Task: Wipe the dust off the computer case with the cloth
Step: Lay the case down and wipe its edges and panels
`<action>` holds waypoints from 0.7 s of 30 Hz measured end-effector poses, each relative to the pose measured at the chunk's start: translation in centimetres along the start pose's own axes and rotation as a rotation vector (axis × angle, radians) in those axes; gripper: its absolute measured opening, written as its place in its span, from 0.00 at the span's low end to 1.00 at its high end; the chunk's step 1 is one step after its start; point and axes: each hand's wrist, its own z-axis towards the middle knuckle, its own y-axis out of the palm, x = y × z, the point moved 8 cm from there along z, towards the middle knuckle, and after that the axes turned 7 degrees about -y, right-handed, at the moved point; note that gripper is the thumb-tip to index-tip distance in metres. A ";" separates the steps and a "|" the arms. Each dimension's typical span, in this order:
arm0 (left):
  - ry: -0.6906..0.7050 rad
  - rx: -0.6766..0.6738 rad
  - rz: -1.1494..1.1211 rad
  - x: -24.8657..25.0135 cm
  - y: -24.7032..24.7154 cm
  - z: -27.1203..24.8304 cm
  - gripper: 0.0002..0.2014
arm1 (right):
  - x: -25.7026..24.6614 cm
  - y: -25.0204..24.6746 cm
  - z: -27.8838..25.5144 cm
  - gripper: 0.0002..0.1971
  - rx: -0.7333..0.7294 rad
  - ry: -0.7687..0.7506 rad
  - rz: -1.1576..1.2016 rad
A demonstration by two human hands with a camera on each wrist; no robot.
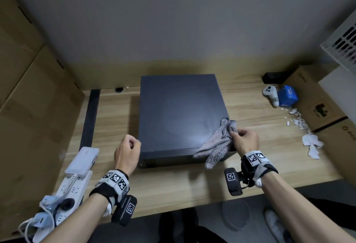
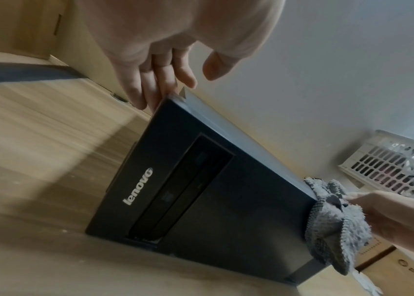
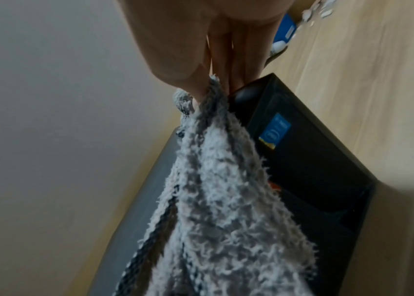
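Left hand (image 1: 126,151) loosely curled, fingertips (image 2: 147,94) at the case's near-left corner, gripping nothing. Right hand (image 1: 245,139) pinches the cloth at the near-right corner.

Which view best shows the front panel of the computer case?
The left wrist view: the computer case shows its front panel with logo and drive bay. Head view sees mostly its top; right wrist shows one corner behind the cloth.

Black computer case (image 1: 179,115) with blue sticker (image 3: 275,128); grey-and-white fuzzy cloth (image 1: 217,144); light wood-grain table (image 1: 250,158); blue box (image 1: 288,96) far right.
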 end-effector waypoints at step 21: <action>0.329 -0.404 -0.113 19.2 10.8 -3.1 0.06 | -8.4 -2.3 5.3 0.06 -0.445 0.007 0.778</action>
